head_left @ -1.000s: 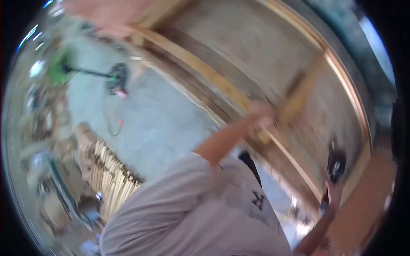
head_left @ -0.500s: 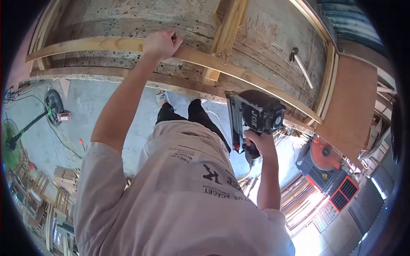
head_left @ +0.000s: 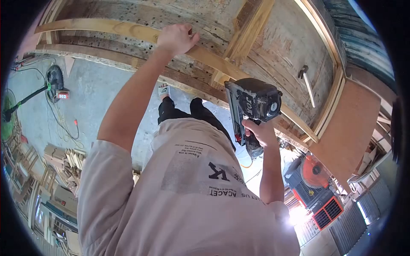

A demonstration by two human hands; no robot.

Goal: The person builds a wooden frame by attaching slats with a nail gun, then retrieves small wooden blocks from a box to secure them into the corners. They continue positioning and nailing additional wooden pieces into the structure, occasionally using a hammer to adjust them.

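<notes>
Nail gun [head_left: 256, 101] sits against the right hand [head_left: 264, 133], whose fingers [head_left: 251, 125] grasp its handle [head_left: 253, 140].

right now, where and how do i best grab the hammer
Probably by the pale handle of the hammer, coming from your body's side and above: it lies on the boards, handle end towards you, dark head at the far end.

The green fan [head_left: 7, 110] was cut off at nine o'clock, the bench [head_left: 277, 47] at twelve; the nail gun [head_left: 255, 102] hid some wooden strip [head_left: 213, 61]; the shirt's [head_left: 192, 183] finest print was illegible.
</notes>
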